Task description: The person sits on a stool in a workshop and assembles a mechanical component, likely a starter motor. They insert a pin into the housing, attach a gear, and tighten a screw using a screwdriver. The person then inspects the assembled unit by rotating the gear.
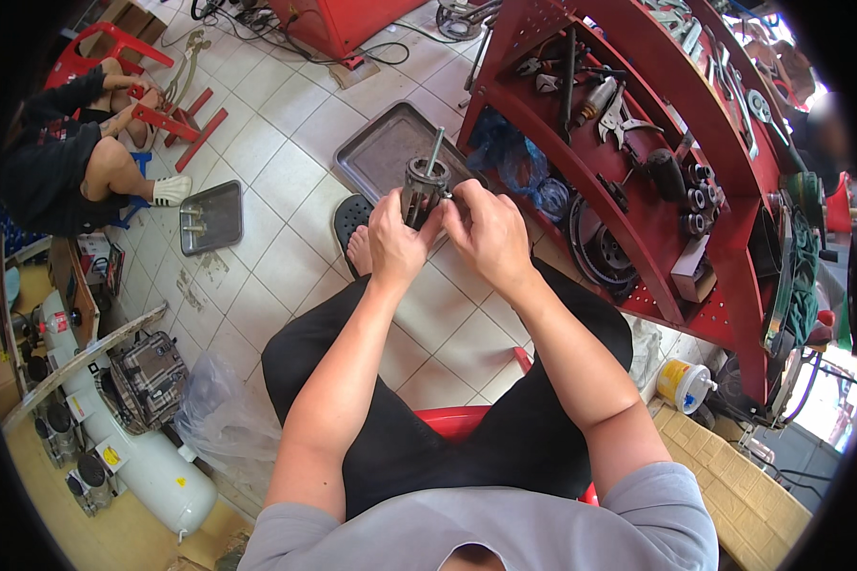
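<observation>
White floor tiles point(286, 181) carried a grey tray point(381, 143) at twelve o'clock. Both hands, left hand point(398, 243) and right hand point(486, 233), had fingers clenched around a grey slotted metal cylinder point(422, 190) at centre. A yellow-labelled white tub point(681, 383) stood at four o'clock.

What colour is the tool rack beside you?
Red, seen in the head view: the tool rack stands right of both hands.
</observation>
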A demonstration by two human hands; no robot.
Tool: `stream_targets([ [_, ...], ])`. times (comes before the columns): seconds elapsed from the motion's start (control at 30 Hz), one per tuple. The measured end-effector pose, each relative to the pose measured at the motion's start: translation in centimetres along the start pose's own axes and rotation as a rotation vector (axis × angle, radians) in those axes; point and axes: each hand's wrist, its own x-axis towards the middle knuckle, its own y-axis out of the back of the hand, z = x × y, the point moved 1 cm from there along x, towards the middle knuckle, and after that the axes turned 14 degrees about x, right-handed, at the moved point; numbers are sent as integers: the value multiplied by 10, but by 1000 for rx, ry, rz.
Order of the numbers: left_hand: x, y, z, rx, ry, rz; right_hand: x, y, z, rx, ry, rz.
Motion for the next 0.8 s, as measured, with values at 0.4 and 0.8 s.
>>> stream_targets([
  [0.4, 1, 1, 3, 12, 45, -37, -2, -2, 3, -44, -7, -7],
  [0.8, 1, 3, 7, 85, 210, -234, 4, 2, 15, -81, -39, 61],
])
